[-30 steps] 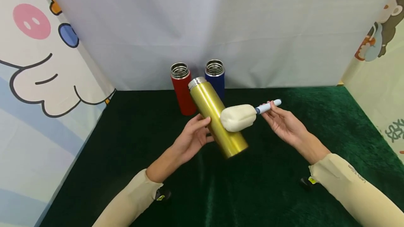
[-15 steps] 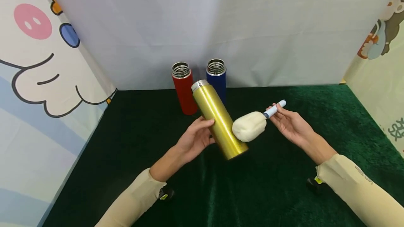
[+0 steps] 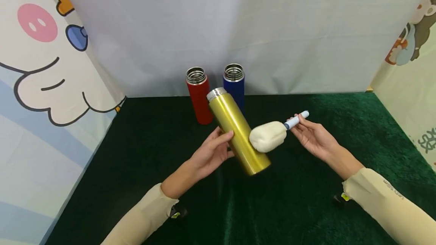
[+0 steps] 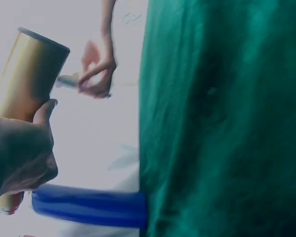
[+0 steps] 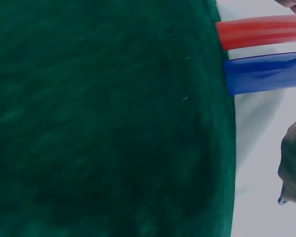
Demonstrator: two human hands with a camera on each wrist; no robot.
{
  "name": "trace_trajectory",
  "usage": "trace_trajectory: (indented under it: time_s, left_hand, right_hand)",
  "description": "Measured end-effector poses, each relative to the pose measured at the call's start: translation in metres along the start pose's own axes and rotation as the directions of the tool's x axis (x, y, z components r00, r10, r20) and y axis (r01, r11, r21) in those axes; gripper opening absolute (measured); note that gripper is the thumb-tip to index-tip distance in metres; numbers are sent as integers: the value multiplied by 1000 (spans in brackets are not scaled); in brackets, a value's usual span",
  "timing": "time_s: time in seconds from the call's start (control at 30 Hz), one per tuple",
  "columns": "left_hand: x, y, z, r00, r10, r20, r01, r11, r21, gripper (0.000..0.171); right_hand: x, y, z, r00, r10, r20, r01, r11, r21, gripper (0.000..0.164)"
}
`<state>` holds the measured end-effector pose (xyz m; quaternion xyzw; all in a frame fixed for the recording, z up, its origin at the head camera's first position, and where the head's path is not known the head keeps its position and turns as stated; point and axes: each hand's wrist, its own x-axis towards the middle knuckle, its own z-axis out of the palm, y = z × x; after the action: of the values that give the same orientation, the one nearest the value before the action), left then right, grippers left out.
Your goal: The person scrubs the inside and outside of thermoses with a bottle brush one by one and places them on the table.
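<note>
A yellow metal bottle (image 3: 235, 124) is held tilted above the cloth in my left hand (image 3: 210, 153), its silver mouth toward the upper left. The thumb lies across its front, and the other fingers pass behind it. My right hand (image 3: 315, 139) pinches the pale blue handle of a bottle brush (image 3: 267, 136). The brush's cream sponge head overlaps the bottle's lower side in the head view. In the left wrist view the left hand (image 4: 24, 153) wraps the yellow bottle (image 4: 32, 74). Only part of the right hand (image 5: 293, 163) shows at the right wrist view's edge.
Behind the yellow bottle stand an uncapped red bottle (image 3: 199, 99) and an uncapped blue bottle (image 3: 235, 86), both upright. Dark green cloth (image 3: 143, 146) covers the table. A pale curtain (image 3: 153, 41) hangs at the back, with cartoon-printed panels (image 3: 37, 71) at the sides.
The brush has moved right and slightly down along the yellow bottle's side, the right hand shifting right with it. The yellow bottle has moved slightly down and right in the left hand.
</note>
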<state>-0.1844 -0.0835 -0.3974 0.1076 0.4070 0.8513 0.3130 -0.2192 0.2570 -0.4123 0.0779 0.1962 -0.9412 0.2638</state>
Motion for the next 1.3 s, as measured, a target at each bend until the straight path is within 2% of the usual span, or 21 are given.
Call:
trace_trajectory:
  time_s: [0.13, 0.23, 0.33, 0.43, 0.57, 0.63, 0.7, 0.8, 0.9, 0.97, 1.03, 1.17, 1.3]
  left_hand:
    - [1, 12, 1, 996, 80, -44, -82, 996, -40, 41]
    - [1, 15, 3, 997, 70, -43, -72, 997, -32, 35]
    - [-1, 10, 4, 999, 35, -17, -35, 999, -11, 33]
    - [-2, 2, 5, 999, -2, 39, 1, 1000, 27, 36]
    - [-2, -7, 8, 993, -58, 108, 49, 995, 85, 58]
    - [-2, -10, 11, 990, -74, 119, 62, 993, 102, 68]
    - [-2, -10, 13, 991, -68, 116, 58, 994, 93, 73]
    - [-3, -5, 13, 996, -16, 88, 12, 999, 39, 73]
    - [-4, 3, 10, 998, 48, 37, -48, 999, -8, 63]
    - [-4, 9, 8, 997, 75, 9, -74, 997, -18, 50]
    - [-4, 11, 7, 997, 82, 11, -82, 997, -10, 40]
    - [-5, 8, 8, 996, 35, 77, -36, 999, 13, 38]
    - [-6, -1, 11, 989, -30, 144, 21, 998, 65, 60]
  right_hand:
    - [-4, -3, -12, 994, 36, 101, -30, 998, -54, 23]
    - [-4, -4, -16, 982, 51, 183, -35, 995, -89, 28]
    - [0, -3, -12, 974, 45, 220, -23, 995, -101, 29]
    - [6, -2, 1, 983, 1, 184, 11, 998, -63, 24]
    - [14, -2, 20, 991, -109, 81, 103, 992, 67, 14]
    - [14, -1, 24, 987, -148, 56, 140, 981, 133, 15]
    - [12, 0, 21, 986, -150, 67, 137, 976, 168, 14]
    - [4, 2, 8, 988, -73, 133, 56, 990, 128, 12]
    - [-3, 4, -7, 976, 8, 218, -14, 1000, 26, 27]
    - [-6, 5, -14, 966, 29, 259, -28, 1000, -11, 35]
    - [-7, 4, -18, 961, 26, 276, -22, 1000, -19, 38]
    - [-2, 4, -11, 977, -16, 215, 8, 999, 37, 27]
    - [9, 4, 10, 990, -78, 117, 71, 995, 66, 13]
